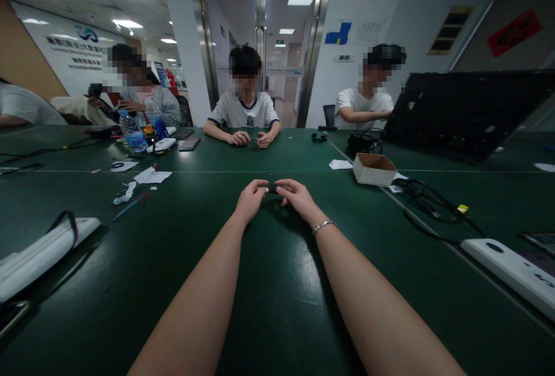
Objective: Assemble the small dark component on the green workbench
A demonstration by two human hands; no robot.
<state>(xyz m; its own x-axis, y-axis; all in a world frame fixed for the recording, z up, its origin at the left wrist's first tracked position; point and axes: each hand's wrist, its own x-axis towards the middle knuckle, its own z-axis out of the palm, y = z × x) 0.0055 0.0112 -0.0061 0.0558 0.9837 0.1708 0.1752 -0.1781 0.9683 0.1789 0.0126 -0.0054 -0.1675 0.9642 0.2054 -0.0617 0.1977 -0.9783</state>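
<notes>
A small dark object (273, 189) with a shiny silvery bit at its left end is held between my two hands, above the green table (269, 283). Its kind is too small to make out. My left hand (251, 199) pinches the silvery end with the fingertips. From the other side my right hand (297, 198), a silver bracelet (324, 226) at its wrist, grips the dark end between thumb and fingers. The fingers cover part of the object.
Across the table sits a person (243, 110) with both hands on the tabletop. An open cardboard box (373, 172), black cables (427, 199) and a white power strip (511, 272) lie right. Left are a water bottle (132, 133), paper scraps (152, 176) and a white device (47, 254).
</notes>
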